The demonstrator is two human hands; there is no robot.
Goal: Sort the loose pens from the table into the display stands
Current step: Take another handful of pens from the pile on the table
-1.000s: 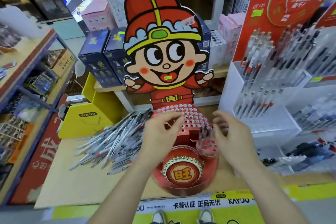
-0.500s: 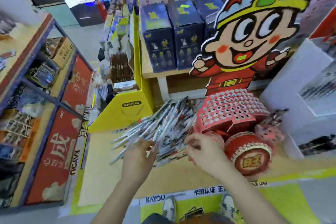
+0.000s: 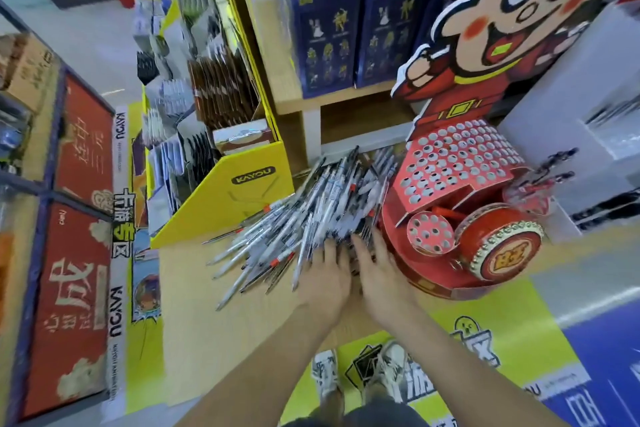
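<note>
Light wooden table top (image 3: 194, 305) fills the middle of the head view. Tall red cardboard display stand with a cartoon figure (image 3: 457, 166) stands on the table's right part; it has a sloped panel of round holes, a small round holed holder low in front and a drum-shaped front with a gold rim. Yellow cardboard display box marked KAYOU (image 3: 225, 198) sits at the table's far left. Dark blue printed boxes (image 3: 325, 21) stand on a wooden shelf behind. Pile of loose grey-and-white pens with red and black tips (image 3: 311, 204) lies on the table between the yellow box and the red stand, touching the stand's left edge. Left hand (image 3: 325, 274) and right hand (image 3: 381, 274) lie side by side, palms down, at the pile's near edge, fingers stretched out flat onto the pens; neither plainly grips a pen. The right hand is just beside the stand's base. A few dark pens (image 3: 550, 170) stand upright at the stand's right side, blurred. White sneakers (image 3: 325, 374) show on the yellow floor below.
</note>
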